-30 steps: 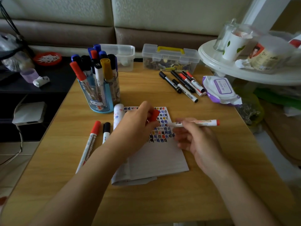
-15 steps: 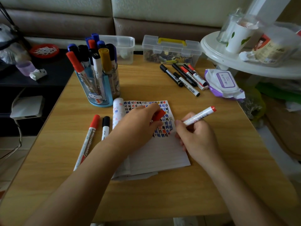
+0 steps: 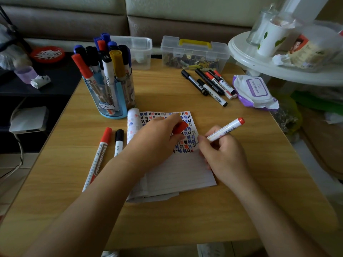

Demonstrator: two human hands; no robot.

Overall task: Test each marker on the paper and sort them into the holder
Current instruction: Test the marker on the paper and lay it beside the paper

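Observation:
My right hand (image 3: 223, 154) grips a white marker with a red end (image 3: 227, 131), tilted up to the right, its tip down at the paper (image 3: 178, 173) by a small red mark. My left hand (image 3: 154, 140) rests on the paper and holds the marker's red cap (image 3: 180, 127) between its fingers. The paper's upper part is covered in coloured test marks. A blue holder (image 3: 109, 97) at the back left is filled with several markers. A red-capped marker (image 3: 97, 158) and a black-capped one (image 3: 118, 141) lie left of the paper. Several markers (image 3: 209, 86) lie at the back right.
Two clear plastic boxes (image 3: 194, 52) stand along the wooden table's (image 3: 185, 219) far edge. A pack of wet wipes (image 3: 256, 91) lies at the right edge. A white round stand (image 3: 278, 71) with cups overhangs the back right corner. A dark shelf stands left of the table.
My right hand has swung the uncapped marker from lying level above the paper to tip-down on the sheet. The left hand keeps the cap and has barely moved.

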